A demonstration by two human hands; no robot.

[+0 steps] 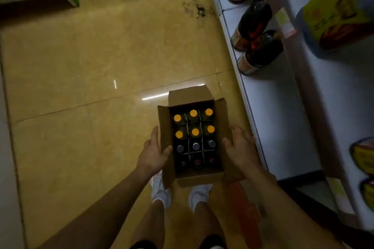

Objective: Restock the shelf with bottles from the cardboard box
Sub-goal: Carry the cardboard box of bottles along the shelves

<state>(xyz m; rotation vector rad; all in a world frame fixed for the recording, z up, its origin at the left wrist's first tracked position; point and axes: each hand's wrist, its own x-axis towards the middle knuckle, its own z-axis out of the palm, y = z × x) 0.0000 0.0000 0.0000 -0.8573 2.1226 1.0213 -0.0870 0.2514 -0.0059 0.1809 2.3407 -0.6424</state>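
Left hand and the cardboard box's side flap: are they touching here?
Touching. The head view shows the left hand pinching the cardboard box by its left flap: thumb over the flap's inner face, fingers along its outside, no gap.

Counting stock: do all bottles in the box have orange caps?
No: the six nearer caps in the box are dark, not orange.

The left hand (pixel 154 153) and the right hand (pixel 241 147) hold an open brown cardboard box (pixel 199 178) of orange-capped and dark-capped bottles (pixel 195 132) beside a white shelf (pixel 283 127).
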